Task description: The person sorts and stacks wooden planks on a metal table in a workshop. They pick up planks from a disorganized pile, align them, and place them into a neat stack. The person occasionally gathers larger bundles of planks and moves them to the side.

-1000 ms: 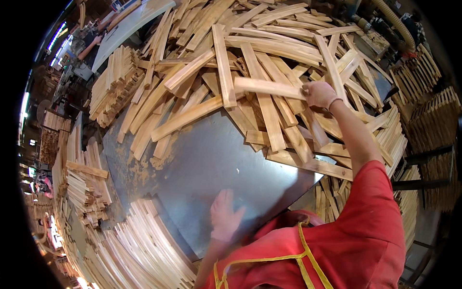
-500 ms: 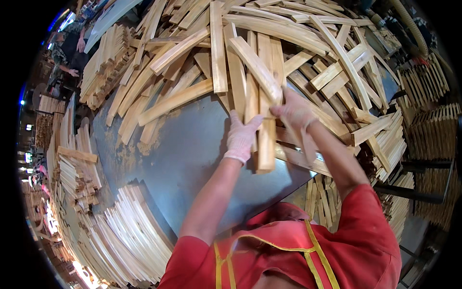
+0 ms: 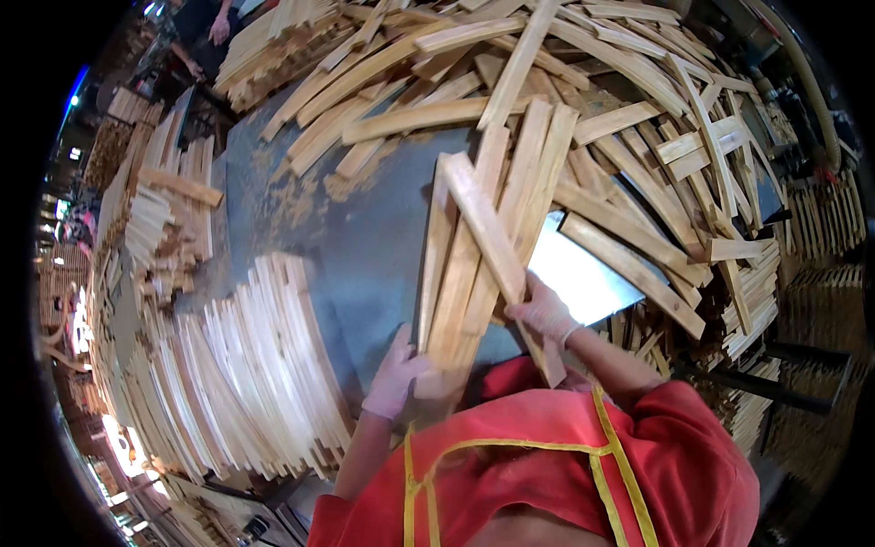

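Note:
A loose bundle of pale wooden slats (image 3: 460, 269) lies close to my body, with one slat (image 3: 488, 228) slanting across its top. My left hand (image 3: 396, 372), in a whitish glove, holds the near end of the bundle at its left side; that end is blurred. My gloved right hand (image 3: 544, 314) is closed around the near end of the slanting slat and a short slat piece (image 3: 541, 354) pointing down toward me. Its fingers are partly hidden by the wood.
A grey metal table (image 3: 365, 228) carries sawdust and a large tangled heap of slats (image 3: 629, 55). Rows of pale slats (image 3: 264, 365) stand at the left, more stacks (image 3: 825, 210) at the right. Another person's hand (image 3: 220, 29) shows at the upper left.
Both hands have drawn the bundle of slats out of the heap toward my body. My view has shifted, so the pale rows at the left show more fully.

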`<state>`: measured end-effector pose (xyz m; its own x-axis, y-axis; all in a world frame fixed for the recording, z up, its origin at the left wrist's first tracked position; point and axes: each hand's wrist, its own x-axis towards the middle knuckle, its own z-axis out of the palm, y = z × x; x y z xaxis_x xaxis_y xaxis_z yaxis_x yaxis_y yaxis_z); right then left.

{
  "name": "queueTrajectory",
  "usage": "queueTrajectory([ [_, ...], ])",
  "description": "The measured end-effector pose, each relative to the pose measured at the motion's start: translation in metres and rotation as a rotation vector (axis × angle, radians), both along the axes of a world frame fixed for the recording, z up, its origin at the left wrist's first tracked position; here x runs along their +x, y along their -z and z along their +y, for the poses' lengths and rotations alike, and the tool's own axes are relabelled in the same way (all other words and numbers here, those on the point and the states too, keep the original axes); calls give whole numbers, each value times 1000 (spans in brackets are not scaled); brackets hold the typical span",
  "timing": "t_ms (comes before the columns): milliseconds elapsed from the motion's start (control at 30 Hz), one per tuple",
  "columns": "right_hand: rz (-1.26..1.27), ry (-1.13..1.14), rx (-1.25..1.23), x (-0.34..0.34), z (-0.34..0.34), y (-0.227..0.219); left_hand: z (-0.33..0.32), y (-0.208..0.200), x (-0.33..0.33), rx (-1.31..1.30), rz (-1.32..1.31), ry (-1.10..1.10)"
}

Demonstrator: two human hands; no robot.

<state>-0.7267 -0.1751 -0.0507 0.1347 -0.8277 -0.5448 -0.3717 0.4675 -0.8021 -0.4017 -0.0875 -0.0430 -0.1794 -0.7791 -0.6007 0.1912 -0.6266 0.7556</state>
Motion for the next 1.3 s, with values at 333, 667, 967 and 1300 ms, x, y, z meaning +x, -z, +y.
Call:
queueTrajectory([
  [333, -20, 195, -192, 100, 30, -18, 52, 5, 25, -1, 149, -163],
  [667, 150, -700, -122, 312, 96, 33, 165, -41, 100, -105, -1504, 225],
  [967, 633, -497, -1159, 116, -27, -4, 99, -31, 22, -596, -1638, 285],
  [1300, -451, 683, -149, 15, -80, 56, -65, -14, -123, -351, -1403, 769],
])
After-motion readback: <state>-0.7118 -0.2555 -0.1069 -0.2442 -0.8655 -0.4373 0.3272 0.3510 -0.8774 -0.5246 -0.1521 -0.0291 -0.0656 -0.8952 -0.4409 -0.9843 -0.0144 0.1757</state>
